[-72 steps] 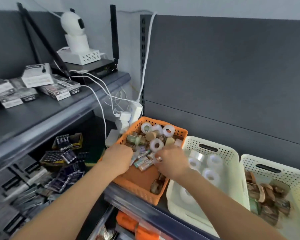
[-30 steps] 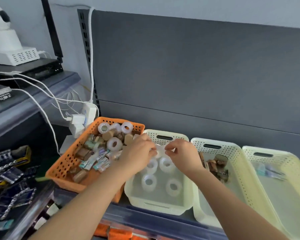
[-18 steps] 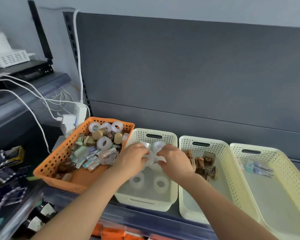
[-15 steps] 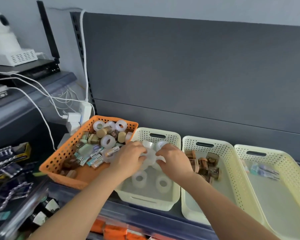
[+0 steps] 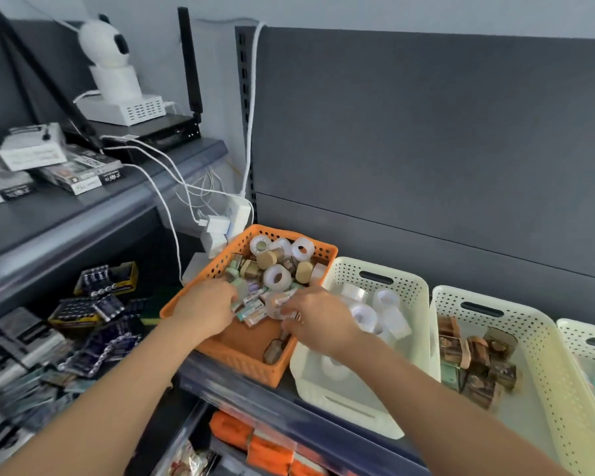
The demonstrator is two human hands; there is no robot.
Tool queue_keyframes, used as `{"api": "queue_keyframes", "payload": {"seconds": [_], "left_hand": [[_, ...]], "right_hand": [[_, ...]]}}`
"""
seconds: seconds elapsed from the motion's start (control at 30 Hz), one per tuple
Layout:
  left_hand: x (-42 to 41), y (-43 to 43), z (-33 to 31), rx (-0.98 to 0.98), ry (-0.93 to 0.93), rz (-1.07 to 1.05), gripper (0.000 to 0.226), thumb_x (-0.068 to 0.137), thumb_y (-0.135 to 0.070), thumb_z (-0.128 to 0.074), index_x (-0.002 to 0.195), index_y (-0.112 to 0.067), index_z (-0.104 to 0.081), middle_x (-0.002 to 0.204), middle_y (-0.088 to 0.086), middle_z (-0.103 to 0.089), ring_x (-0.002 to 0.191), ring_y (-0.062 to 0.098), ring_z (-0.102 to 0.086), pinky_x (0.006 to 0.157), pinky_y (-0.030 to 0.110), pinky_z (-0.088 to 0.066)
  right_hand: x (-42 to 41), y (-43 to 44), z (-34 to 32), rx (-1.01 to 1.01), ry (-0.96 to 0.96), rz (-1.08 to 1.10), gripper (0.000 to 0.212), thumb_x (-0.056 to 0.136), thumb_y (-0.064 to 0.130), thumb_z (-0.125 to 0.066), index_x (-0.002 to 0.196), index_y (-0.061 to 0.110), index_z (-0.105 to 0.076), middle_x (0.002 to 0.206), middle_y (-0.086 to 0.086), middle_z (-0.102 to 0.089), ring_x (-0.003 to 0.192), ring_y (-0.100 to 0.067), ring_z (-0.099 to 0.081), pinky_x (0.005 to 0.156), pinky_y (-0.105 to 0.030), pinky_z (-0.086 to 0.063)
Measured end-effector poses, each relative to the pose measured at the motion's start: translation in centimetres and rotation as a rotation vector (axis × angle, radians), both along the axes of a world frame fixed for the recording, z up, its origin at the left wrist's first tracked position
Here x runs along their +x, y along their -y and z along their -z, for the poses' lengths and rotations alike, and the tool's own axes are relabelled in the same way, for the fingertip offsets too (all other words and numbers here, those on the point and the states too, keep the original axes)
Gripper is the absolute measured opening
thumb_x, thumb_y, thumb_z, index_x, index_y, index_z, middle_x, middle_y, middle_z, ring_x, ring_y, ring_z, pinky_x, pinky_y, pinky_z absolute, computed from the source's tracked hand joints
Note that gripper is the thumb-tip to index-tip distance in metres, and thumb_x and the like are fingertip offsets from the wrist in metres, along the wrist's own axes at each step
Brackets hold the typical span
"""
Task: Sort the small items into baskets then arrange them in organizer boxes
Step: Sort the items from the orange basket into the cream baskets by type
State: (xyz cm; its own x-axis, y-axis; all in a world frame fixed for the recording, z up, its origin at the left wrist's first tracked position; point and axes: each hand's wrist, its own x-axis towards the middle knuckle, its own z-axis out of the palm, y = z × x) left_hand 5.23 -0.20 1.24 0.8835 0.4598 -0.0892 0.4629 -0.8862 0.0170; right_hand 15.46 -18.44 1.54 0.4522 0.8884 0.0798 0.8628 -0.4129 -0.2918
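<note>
Head view: both hands reach into the orange basket [image 5: 244, 364] on the shelf [image 5: 289, 412]. The left hand [image 5: 205, 309] rests on the pile of small items [image 5: 268, 280] at the basket's left side, and whether its fingers are curled or apart cannot be told. The right hand [image 5: 318, 319] sits at the basket's right edge, fingers bent over small packets; its grip is unclear. Just right, a white basket [image 5: 340, 403] holds clear tape rolls [image 5: 382, 302]; beyond it, a cream basket [image 5: 543, 365] holds brown rolls [image 5: 474, 365].

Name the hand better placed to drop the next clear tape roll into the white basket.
Right hand: it rests at the orange basket's edge beside the white basket; the left hand sits on the far side.
</note>
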Motion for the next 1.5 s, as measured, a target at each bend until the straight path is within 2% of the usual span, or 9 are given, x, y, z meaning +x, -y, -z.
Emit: {"api": "queue_keyframes", "payload": {"seconds": [0.23, 0.37, 0.53, 0.7, 0.8, 1.07, 1.2, 1.33, 1.5], "left_hand": [[-0.3, -2.5, 1.2, -0.082, -0.161, -0.048, 0.004, 0.083, -0.017, -0.064, 0.086, -0.017, -0.062, 0.088, 0.001, -0.056, 0.078, 0.018, -0.057, 0.063, 0.030, -0.050], [0.2, -3.8, 1.9, -0.105, -0.139, -0.072, 0.015, 0.085, -0.027, -0.065, 0.095, -0.016, -0.063, 0.093, 0.002, -0.058, 0.084, 0.020, -0.058, 0.071, 0.034, -0.053], [0.6, -3.4, 2.5, -0.008, -0.170, -0.047, 0.019, 0.086, -0.019, -0.062, 0.103, -0.012, -0.065, 0.103, 0.006, -0.060, 0.092, 0.026, -0.061, 0.071, 0.034, -0.052], [0.9, -3.9, 2.4, 0.026, -0.174, 0.033, 0.014, 0.090, -0.009, -0.053, 0.097, -0.010, -0.065, 0.096, 0.008, -0.062, 0.083, 0.025, -0.061, 0.064, 0.033, -0.049], [0.7, -4.4, 2.3, -0.050, -0.118, 0.051, 0.014, 0.095, -0.016, -0.050, 0.096, -0.011, -0.062, 0.092, 0.006, -0.059, 0.081, 0.022, -0.059, 0.064, 0.033, -0.047], [0.6, -4.1, 0.4, -0.345, 0.111, 0.022, 0.018, 0.095, -0.036, -0.052, 0.094, -0.020, -0.060, 0.088, -0.004, -0.061, 0.072, 0.011, -0.059, 0.061, 0.030, -0.049], [1.0, -3.0, -0.5, -0.547, 0.258, -0.036, 0.030, 0.097, -0.033, -0.050, 0.124, -0.023, -0.055, 0.109, -0.006, -0.062, 0.075, 0.008, -0.067, 0.075, 0.035, -0.056], [2.1, -1.2, -1.1, -0.712, 0.464, -0.080, 0.027, 0.097, -0.029, -0.050, 0.123, -0.022, -0.056, 0.114, -0.006, -0.062, 0.086, 0.009, -0.067, 0.083, 0.033, -0.051], [4.4, 2.5, -1.8, -0.864, 0.620, -0.049, 0.023, 0.097, -0.027, -0.050, 0.116, -0.018, -0.061, 0.113, -0.004, -0.065, 0.108, 0.015, -0.058, 0.097, 0.040, -0.046]], "right_hand": [[-1.2, -5.1, 0.6, -0.449, 0.002, -0.146, 0.017, 0.080, 0.016, -0.060, 0.091, 0.006, -0.069, 0.087, -0.010, -0.067, 0.083, -0.028, -0.061, 0.069, -0.035, -0.054], [-1.2, -7.4, 0.7, -0.614, -0.001, -0.224, 0.021, 0.077, 0.012, -0.061, 0.059, 0.011, -0.050, 0.060, -0.004, -0.048, 0.059, -0.022, -0.049, 0.050, -0.026, -0.036], [-1.3, -7.6, 0.9, -0.713, 0.034, -0.308, 0.014, 0.077, 0.013, -0.063, 0.065, 0.010, -0.056, 0.064, -0.004, -0.052, 0.061, -0.022, -0.051, 0.051, -0.025, -0.038], [-1.0, -7.4, 1.1, -0.516, -0.012, -0.221, 0.021, 0.078, 0.023, -0.061, 0.067, 0.005, -0.060, 0.061, -0.006, -0.050, 0.057, -0.024, -0.048, 0.046, -0.026, -0.035], [-0.4, -7.0, 1.0, -0.457, -0.070, -0.210, 0.024, 0.085, 0.025, -0.053, 0.091, 0.007, -0.069, 0.088, -0.012, -0.067, 0.080, -0.030, -0.061, 0.067, -0.040, -0.053], [-1.4, -5.9, 2.0, -0.454, -0.056, -0.210, 0.029, 0.079, 0.025, -0.065, 0.108, 0.019, -0.063, 0.092, -0.004, -0.066, 0.084, -0.023, -0.060, 0.067, -0.034, -0.052], [-0.8, -4.8, 1.4, -0.182, -0.150, -0.057, 0.035, 0.079, 0.031, -0.064, 0.112, 0.022, -0.061, 0.101, -0.002, -0.066, 0.093, -0.023, -0.061, 0.075, -0.034, -0.052], [0.6, -2.8, 0.3, 0.191, -0.266, 0.202, 0.040, 0.081, 0.029, -0.065, 0.119, 0.027, -0.053, 0.107, 0.001, -0.066, 0.096, -0.018, -0.061, 0.078, -0.030, -0.052], [1.3, 1.5, -0.2, 0.527, -0.390, 0.393, 0.026, 0.078, 0.028, -0.070, 0.099, 0.035, -0.055, 0.085, 0.017, -0.067, 0.077, 0.000, -0.061, 0.068, -0.020, -0.050]]}}
